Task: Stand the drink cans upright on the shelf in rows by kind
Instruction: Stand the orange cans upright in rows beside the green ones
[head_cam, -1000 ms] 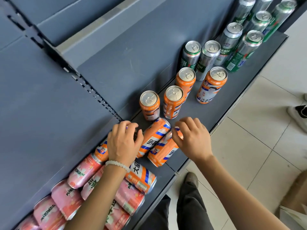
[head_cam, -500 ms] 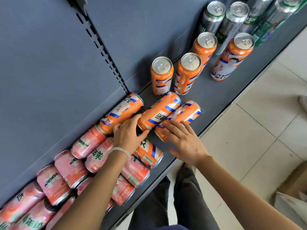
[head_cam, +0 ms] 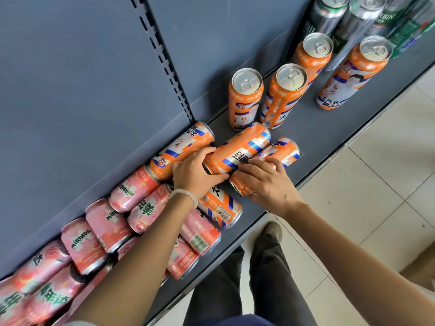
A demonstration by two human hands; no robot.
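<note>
shelf (head_cam: 329, 135): green-silver cans (head_cam: 348, 22) and 4 orange cans (head_cam: 246, 100) stand upright toward its far end. pink cans (head_cam: 106, 222) lie piled toward its near end. 4 orange cans remain lying mid-shelf. left hand (head_cam: 195, 175) grips the middle lying can (head_cam: 237, 149); right hand (head_cam: 268, 182) wraps the front-edge can (head_cam: 280, 151).

"MIRINDA" in green letters reads on the pink cans (head_cam: 81, 241) lying under the left forearm; "RBIN", the start cut off, on a silver can (head_cam: 360, 27) far beyond both hands
</note>
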